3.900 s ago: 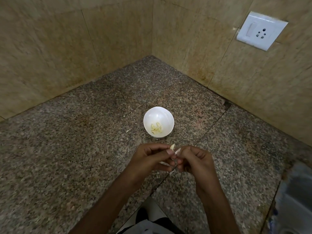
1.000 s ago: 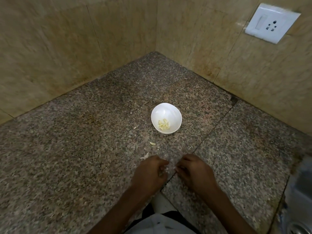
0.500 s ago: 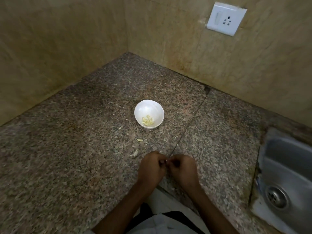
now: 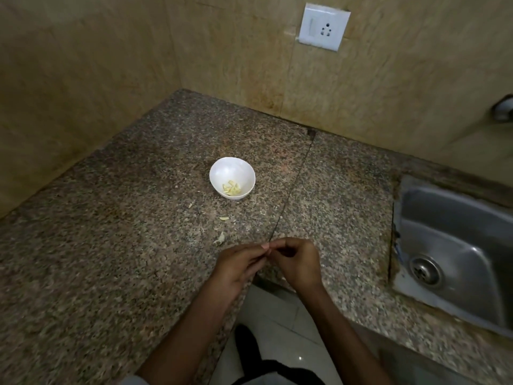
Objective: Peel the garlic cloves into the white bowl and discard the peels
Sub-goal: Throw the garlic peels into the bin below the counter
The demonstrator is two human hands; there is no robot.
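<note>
In the head view, your left hand (image 4: 238, 263) and right hand (image 4: 295, 263) meet fingertip to fingertip at the near counter edge. I cannot tell what they pinch. Pale yellow peeled garlic cloves (image 4: 231, 188) lie in the small round white bowl (image 4: 222, 169) farther off, with papery peel scraps (image 4: 220, 238) between. Cloves are probably light, firm and slippery, so pinch them at the ends.

Left hand (image 4: 238, 263) and right hand (image 4: 296, 262) meet, fingers (image 4: 263, 247) touching

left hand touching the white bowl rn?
Apart. The head view shows a stretch of granite counter, with a couple of peel scraps on it, between the left hand and the white bowl.
</note>
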